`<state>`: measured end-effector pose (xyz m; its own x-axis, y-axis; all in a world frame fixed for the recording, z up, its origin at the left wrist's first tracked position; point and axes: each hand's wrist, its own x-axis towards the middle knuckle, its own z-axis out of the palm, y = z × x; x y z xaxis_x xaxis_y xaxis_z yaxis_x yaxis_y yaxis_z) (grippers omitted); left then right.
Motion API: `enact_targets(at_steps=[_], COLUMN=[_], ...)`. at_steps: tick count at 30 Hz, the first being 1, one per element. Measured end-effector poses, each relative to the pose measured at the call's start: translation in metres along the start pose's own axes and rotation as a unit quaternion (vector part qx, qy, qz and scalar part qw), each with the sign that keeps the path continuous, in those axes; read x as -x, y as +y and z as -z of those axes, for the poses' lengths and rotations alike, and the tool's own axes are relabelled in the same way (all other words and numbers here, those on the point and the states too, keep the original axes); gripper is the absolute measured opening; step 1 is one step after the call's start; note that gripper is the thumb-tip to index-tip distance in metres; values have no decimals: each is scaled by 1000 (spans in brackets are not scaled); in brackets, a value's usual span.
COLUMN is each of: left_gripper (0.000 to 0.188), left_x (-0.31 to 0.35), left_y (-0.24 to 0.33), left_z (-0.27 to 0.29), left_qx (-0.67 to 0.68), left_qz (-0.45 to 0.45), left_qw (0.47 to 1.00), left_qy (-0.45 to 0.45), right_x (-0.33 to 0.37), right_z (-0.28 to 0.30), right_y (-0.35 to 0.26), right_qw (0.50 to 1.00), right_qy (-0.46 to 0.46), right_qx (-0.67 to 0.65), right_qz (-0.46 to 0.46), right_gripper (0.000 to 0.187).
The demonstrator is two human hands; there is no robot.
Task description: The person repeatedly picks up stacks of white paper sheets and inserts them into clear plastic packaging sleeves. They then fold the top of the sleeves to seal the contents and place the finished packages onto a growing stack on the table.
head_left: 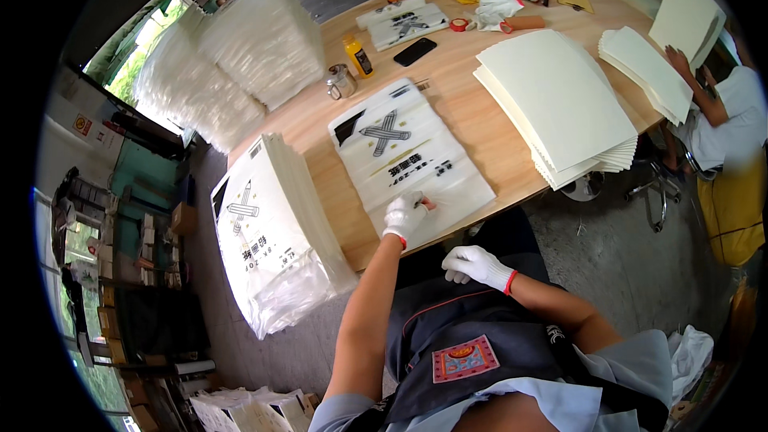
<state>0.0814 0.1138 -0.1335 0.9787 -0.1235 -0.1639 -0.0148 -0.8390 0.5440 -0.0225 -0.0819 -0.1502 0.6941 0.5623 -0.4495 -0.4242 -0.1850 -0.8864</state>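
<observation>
In a white knit glove with bare fingertips showing, my left hand (pixel 406 214) is at the near end of a stack of clear printed plastic bags (pixel 428 156) lying flat on the table. Its fingers are bent together on the top bag's film. My right hand (pixel 478 264), also gloved, hangs over my lap just off the table edge; its fingers curl inward and nothing shows in them. Left of the bags stands a tall pile of filled, printed bags of white sheets (pixel 260 216). A large stack of cream paper sheets (pixel 552 100) lies to the right.
A metal mug (pixel 341 82), an orange drink bottle (pixel 358 57) and a black phone (pixel 415 52) stand or lie beyond the bags. Wrapped stacks (pixel 260 36) rise at the far left. At the right, a co-worker (pixel 724 108) handles a cream sheet (pixel 688 16) beside a smaller stack.
</observation>
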Motion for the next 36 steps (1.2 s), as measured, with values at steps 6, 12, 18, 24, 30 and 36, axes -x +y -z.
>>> enact_targets(at_steps=[6,12,18,24,30,36], left_gripper=[19,23,18,14,26,23], left_x=[1,3,-6,-1,11,21], left_y=[5,12,-7,3,48,69], left_z=[28,39,29,44,103,64], left_qx=[85,145,119,263,707,387], left_qz=[-3,3,-21,-19,-57,-115], left_qw=[996,985,991,962,704,915], left_qy=[-20,-94,-59,69,44,30], right_x=[-32,-81,-96,-95,-35,4], right_z=[27,32,26,36,89,60], right_y=[-28,-36,-38,-47,-23,-89], right_qw=[993,969,963,960,860,946], right_qy=[47,154,168,251,275,217], right_qx=[-104,-173,-91,59,428,218], right_qz=[36,89,190,110,29,103], right_gripper=[41,72,51,43,49,36])
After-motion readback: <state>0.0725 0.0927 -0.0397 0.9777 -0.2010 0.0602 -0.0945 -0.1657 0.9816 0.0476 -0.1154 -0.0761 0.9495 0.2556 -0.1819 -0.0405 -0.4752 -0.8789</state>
